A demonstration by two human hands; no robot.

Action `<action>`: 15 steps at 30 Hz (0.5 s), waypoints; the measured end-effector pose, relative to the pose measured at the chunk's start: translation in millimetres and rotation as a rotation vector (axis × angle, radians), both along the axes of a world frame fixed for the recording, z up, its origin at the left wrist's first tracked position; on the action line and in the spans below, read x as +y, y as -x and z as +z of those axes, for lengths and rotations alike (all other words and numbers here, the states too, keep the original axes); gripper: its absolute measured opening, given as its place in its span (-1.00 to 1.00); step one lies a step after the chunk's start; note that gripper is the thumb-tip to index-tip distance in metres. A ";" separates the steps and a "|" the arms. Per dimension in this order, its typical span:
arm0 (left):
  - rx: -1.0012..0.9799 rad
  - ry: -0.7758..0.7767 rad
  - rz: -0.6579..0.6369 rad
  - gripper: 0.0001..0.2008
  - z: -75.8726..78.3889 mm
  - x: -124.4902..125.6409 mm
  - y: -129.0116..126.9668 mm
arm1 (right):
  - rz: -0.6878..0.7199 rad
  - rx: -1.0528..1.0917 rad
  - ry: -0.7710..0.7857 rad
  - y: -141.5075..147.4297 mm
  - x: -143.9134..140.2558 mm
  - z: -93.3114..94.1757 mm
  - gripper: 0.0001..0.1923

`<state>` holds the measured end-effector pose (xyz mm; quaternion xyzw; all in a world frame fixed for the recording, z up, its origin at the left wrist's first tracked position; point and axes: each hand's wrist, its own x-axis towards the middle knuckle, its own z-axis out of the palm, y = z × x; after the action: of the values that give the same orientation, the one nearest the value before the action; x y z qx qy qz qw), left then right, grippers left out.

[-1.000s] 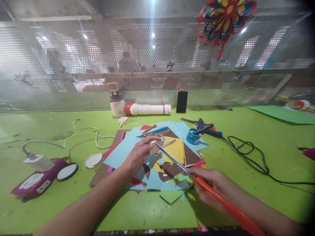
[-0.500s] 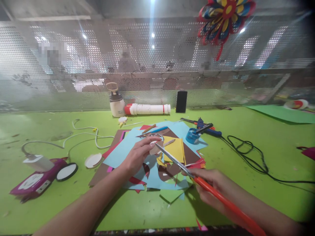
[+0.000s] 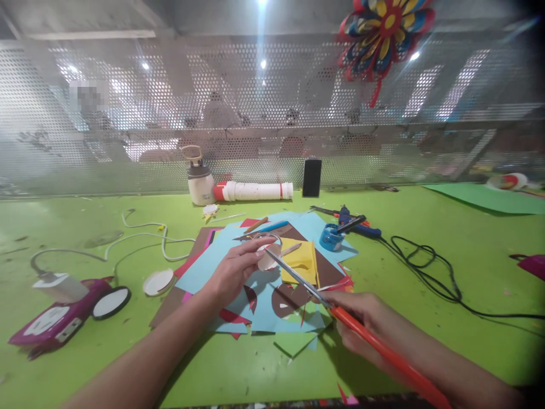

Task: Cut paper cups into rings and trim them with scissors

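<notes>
We are viewing a craft workshop, indicated by a green table (image 3: pixel 63 352) carrying coloured paper sheets (image 3: pixel 298 258), a glue gun (image 3: pixel 360 226) and a perforated metal screen (image 3: pixel 128 113).
</notes>
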<state>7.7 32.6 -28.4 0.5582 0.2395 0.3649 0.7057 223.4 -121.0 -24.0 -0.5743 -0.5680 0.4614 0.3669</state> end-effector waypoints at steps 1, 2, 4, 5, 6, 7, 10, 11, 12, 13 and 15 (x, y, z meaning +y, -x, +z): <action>-0.004 0.004 0.003 -0.68 -0.4 0.4 0.1 | -0.012 0.021 0.025 -0.7 0.5 -5.4 -0.68; -0.009 0.007 0.008 -0.69 -0.8 0.7 0.2 | -0.024 0.044 0.050 -1.4 1.0 -11.1 -0.66; -0.019 0.011 0.010 -0.69 -1.2 1.2 0.8 | -0.038 0.087 0.090 -3.2 1.9 -21.3 -0.60; -0.023 0.006 0.004 -0.69 -1.1 1.3 1.1 | -0.039 0.103 0.103 -4.6 2.3 -25.1 -0.59; -0.027 -0.002 -0.005 -0.68 -0.8 1.4 1.6 | -0.035 0.115 0.114 -6.3 2.8 -27.4 -0.60; -0.030 -0.012 -0.015 -0.68 -0.3 1.5 2.1 | -0.028 0.126 0.125 -8.3 3.1 -27.8 -0.62; -0.035 -0.041 -0.027 -0.67 1.5 1.8 3.4 | 0.011 0.144 0.155 -14.4 2.8 -16.2 -0.74; -0.038 -0.045 -0.023 -0.67 2.0 1.9 3.7 | 0.028 0.142 0.158 -15.9 1.9 -8.5 -0.80; -0.039 -0.049 -0.017 -0.67 2.3 2.1 4.0 | 0.051 0.129 0.153 -16.8 0.8 0.3 -0.87; -0.040 -0.055 -0.012 -0.67 2.5 2.3 4.3 | 0.075 0.116 0.148 -17.3 -0.6 9.4 -0.94; -0.042 -0.063 -0.007 -0.67 2.7 2.9 4.8 | 0.107 0.102 0.140 -17.0 -3.3 24.7 -0.93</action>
<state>2.8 35.4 -25.7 0.5732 0.2111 0.3812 0.6940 240.4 -124.3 0.8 -0.5432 -0.5450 0.5474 0.3291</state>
